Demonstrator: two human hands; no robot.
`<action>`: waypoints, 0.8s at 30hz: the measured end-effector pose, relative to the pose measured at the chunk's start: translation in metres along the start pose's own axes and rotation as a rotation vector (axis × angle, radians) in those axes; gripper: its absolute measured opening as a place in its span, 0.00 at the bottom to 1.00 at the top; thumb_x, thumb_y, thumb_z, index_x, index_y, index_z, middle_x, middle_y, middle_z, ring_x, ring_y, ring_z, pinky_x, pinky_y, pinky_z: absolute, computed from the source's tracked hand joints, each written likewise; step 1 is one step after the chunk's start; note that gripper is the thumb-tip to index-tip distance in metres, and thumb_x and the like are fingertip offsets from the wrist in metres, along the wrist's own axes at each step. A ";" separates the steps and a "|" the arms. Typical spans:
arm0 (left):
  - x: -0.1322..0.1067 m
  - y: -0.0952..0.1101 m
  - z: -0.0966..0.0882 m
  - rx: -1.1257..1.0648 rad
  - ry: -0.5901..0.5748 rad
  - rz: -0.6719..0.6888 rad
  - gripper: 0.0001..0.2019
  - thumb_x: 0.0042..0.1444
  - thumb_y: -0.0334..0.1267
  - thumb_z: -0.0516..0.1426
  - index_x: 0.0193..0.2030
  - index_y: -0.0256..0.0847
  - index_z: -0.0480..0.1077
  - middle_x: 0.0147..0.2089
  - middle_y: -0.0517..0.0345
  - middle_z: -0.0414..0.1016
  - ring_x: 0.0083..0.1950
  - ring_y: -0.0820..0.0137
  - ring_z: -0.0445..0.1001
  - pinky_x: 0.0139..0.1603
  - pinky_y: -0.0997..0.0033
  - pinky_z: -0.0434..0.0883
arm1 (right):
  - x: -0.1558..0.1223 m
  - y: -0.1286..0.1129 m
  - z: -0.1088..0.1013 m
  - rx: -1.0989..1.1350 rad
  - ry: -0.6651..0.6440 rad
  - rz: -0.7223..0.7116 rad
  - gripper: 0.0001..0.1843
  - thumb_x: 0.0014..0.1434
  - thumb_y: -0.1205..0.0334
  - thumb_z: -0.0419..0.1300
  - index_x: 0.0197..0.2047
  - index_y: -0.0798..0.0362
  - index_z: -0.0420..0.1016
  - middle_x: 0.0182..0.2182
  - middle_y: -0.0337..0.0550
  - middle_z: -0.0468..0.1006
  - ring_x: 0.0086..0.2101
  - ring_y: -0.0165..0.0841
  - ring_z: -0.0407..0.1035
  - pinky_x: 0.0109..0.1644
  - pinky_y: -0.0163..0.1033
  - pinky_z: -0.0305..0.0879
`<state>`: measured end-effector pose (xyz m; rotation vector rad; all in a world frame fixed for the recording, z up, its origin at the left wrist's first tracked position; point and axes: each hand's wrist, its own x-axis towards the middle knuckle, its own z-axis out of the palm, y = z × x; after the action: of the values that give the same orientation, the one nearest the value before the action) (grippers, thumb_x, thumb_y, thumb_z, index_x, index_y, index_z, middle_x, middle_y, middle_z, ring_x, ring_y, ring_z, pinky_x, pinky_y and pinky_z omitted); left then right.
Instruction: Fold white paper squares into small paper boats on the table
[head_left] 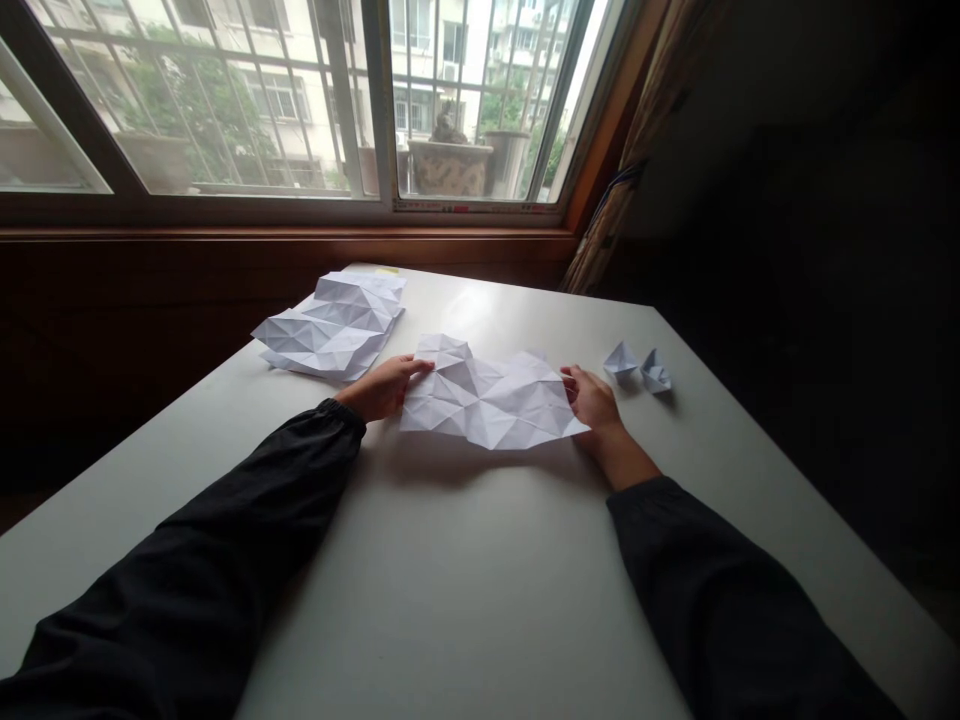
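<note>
A creased white sheet of paper (487, 400) spans the space between my two hands, its many fold lines forming ridges and triangles. At its left edge my left hand (386, 386) is closed, with the thumb on top of the paper. My right hand (592, 400) grips the right edge, fingers partly hidden behind the sheet. Below the paper a soft shadow falls on the white table (465, 580), so at least its front edge appears raised.
More creased paper sheets (330, 325) lie stacked at the table's far left. Two small folded paper pieces, one (620, 362) beside another (655, 372), stand right of my right hand. A barred window (386, 120) and a tied curtain (622, 190) are beyond the table.
</note>
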<state>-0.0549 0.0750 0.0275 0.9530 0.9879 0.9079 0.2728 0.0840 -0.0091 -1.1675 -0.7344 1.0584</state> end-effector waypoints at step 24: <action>0.001 0.048 -0.029 -0.080 0.149 0.322 0.20 0.46 0.31 0.70 0.46 0.39 0.74 0.41 0.56 0.81 0.38 0.68 0.80 0.36 0.73 0.77 | -0.008 0.000 -0.006 0.078 -0.066 0.046 0.01 0.64 0.64 0.60 0.40 0.50 0.72 0.31 0.42 0.81 0.28 0.31 0.77 0.35 0.37 0.80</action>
<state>-0.0901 0.0974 0.0646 1.0038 0.9300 1.2940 0.2750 0.0740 -0.0099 -1.0920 -0.7139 1.1587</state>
